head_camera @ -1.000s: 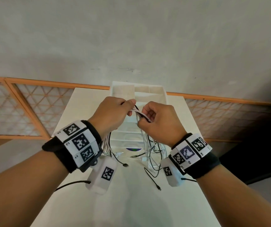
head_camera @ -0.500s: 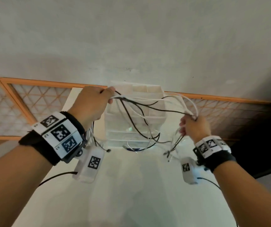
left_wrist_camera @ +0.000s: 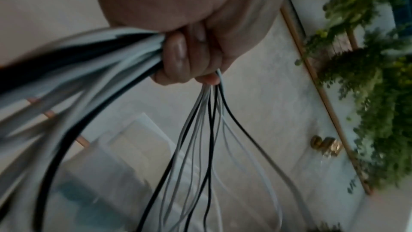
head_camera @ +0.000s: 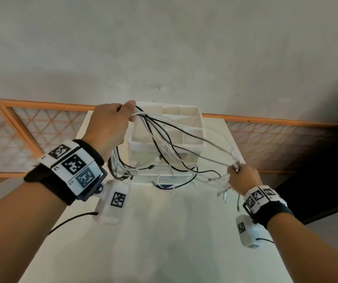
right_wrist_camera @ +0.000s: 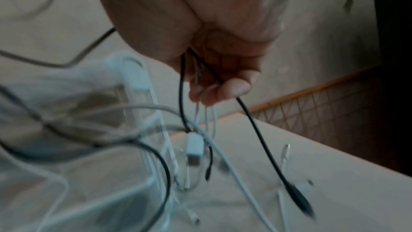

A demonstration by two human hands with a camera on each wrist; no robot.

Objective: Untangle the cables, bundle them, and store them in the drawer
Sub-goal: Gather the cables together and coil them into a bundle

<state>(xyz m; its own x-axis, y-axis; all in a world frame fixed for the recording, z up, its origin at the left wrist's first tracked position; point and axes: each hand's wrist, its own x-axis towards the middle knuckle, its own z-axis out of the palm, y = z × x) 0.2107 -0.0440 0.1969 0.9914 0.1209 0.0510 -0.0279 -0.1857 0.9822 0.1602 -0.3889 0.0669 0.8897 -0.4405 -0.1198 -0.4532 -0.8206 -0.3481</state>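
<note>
Several thin black and white cables (head_camera: 176, 139) stretch in the air between my two hands, above a white drawer organiser (head_camera: 170, 127) at the far end of the white table (head_camera: 154, 231). My left hand (head_camera: 111, 125) is raised at the upper left and grips one end of the bunch, fingers curled round the cables (left_wrist_camera: 133, 54). My right hand (head_camera: 239, 176) is lower, at the right, gripping the other end of the cables (right_wrist_camera: 245, 110). Loose plug ends (right_wrist_camera: 195, 149) dangle below both hands. The drawer fronts are partly hidden behind the cables.
The table's far edge meets a grey wall with an orange-framed lattice panel (head_camera: 31, 129) on either side. A small blue-green item (head_camera: 165, 186) lies on the table in front of the organiser. Green plants (left_wrist_camera: 379, 94) show in the left wrist view.
My hands, close together a second ago, have pulled apart: the left went up and left, the right went down and right, drawing the cables out between them.
</note>
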